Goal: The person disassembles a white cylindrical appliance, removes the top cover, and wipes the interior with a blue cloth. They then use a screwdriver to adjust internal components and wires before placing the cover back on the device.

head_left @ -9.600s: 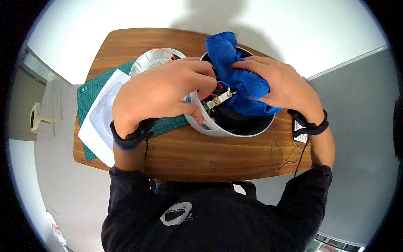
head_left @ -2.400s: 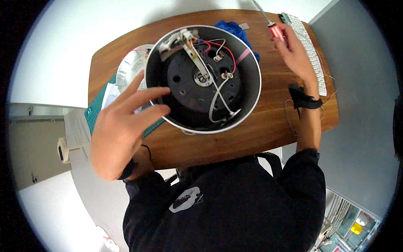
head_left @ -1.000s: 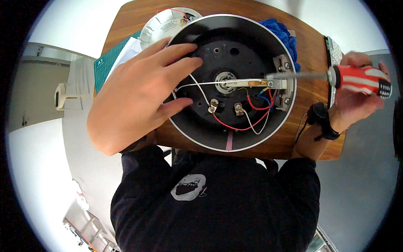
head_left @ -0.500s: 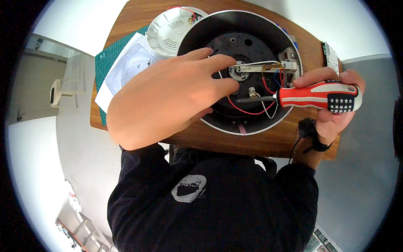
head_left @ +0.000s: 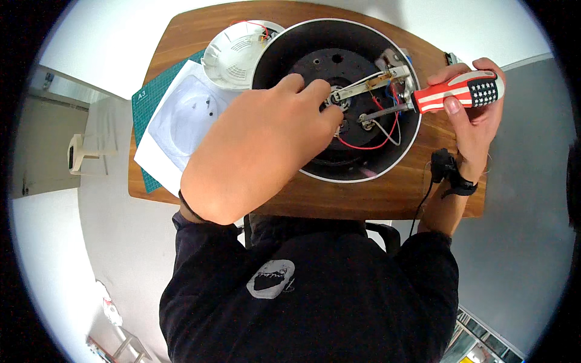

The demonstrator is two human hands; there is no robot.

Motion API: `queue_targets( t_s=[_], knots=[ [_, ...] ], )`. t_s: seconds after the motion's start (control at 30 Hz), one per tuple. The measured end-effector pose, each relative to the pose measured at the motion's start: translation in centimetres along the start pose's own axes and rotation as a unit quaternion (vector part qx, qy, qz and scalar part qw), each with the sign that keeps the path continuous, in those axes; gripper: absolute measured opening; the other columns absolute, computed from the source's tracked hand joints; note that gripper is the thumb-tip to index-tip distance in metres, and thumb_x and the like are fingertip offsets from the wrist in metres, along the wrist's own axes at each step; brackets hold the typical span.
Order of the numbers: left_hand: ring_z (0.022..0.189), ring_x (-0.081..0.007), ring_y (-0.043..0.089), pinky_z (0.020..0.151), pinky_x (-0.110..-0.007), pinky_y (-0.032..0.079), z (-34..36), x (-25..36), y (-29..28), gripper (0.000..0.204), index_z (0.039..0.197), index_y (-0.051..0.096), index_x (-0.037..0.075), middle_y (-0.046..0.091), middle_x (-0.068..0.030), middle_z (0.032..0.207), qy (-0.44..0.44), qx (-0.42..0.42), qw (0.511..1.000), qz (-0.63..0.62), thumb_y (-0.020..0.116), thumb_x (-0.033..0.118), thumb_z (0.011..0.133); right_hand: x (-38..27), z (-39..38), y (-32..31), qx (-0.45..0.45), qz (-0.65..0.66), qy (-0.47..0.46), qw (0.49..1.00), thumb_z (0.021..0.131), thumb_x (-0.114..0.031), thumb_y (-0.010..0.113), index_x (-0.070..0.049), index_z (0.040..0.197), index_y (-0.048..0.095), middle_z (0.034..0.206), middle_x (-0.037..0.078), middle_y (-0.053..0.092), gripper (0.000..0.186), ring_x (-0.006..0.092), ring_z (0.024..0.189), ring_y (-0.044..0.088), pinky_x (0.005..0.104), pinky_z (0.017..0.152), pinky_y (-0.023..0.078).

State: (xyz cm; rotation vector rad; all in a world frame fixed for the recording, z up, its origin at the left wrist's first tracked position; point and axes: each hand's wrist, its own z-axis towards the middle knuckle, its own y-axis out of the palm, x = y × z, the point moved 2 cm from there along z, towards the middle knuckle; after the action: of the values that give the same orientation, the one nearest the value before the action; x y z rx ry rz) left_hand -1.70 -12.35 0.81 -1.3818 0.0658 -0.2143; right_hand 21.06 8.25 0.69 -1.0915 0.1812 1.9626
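The right hand [head_left: 481, 125], which first held a blue cloth, now grips a red-and-white screwdriver [head_left: 452, 95], its tip brought down to a terminal [head_left: 367, 123] inside the round housing [head_left: 284, 51]; the left hand [head_left: 269, 139] has moved from the rim toward the middle.

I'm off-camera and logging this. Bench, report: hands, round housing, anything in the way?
Right hand gripping screwdriver, tip at a wired terminal. Left hand over open round housing, grip unclear. That hand hides part of the base.
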Motion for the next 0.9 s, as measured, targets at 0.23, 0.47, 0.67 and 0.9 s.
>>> queue_targets(
  t_s=[0.23, 0.47, 0.67, 0.9],
  knots=[
    [0.113, -0.0286, 0.069, 0.085, -0.041, 0.063, 0.8, 1.2, 1.2, 0.041, 0.124, 0.071, 0.009, 0.068, -0.0060, 0.122, 0.018, 0.007, 1.000, -0.003, 0.084, 0.023, 0.088, 0.4, -0.6, -1.2, 0.027, -0.032, -0.019, 0.999, 0.095, 0.001, 0.079, -0.005, 0.147, 0.037, 0.111, 0.026, 0.074, 0.068, 0.0269, 0.095, 0.078, 0.0325, 0.078, 0.066],
    [0.112, -0.0296, 0.068, 0.084, -0.043, 0.062, 1.8, 2.0, 1.5, 0.043, 0.124, 0.067, 0.009, 0.067, -0.0067, 0.117, 0.006, -0.023, 0.998, -0.054, 0.084, 0.024, 0.088, -1.3, -0.9, -1.1, 0.013, -0.027, -0.124, 0.992, 0.086, -0.002, 0.086, -0.002, 0.146, 0.039, 0.100, 0.028, 0.073, 0.077, 0.0344, 0.092, 0.079, 0.0416, 0.080, 0.067],
    [0.109, -0.0289, 0.067, 0.080, -0.041, 0.062, 1.6, 2.7, 1.1, 0.043, 0.121, 0.066, 0.010, 0.066, -0.0060, 0.117, -0.002, -0.019, 0.997, -0.076, 0.084, 0.020, 0.084, -3.0, -0.7, -0.7, -0.066, -0.076, -0.166, 0.981, 0.086, -0.016, 0.089, -0.004, 0.153, 0.036, 0.096, 0.030, 0.073, 0.087, 0.0297, 0.076, 0.076, 0.0334, 0.064, 0.063],
    [0.110, -0.0286, 0.068, 0.081, -0.040, 0.063, 1.0, 2.1, 1.0, 0.044, 0.123, 0.069, 0.009, 0.069, -0.0065, 0.122, 0.020, -0.031, 0.997, -0.063, 0.084, 0.015, 0.082, -3.0, -1.0, -0.8, -0.130, -0.078, -0.154, 0.976, 0.082, -0.013, 0.092, -0.004, 0.151, 0.036, 0.093, 0.031, 0.074, 0.090, 0.0319, 0.075, 0.077, 0.0343, 0.063, 0.064]
  ],
)
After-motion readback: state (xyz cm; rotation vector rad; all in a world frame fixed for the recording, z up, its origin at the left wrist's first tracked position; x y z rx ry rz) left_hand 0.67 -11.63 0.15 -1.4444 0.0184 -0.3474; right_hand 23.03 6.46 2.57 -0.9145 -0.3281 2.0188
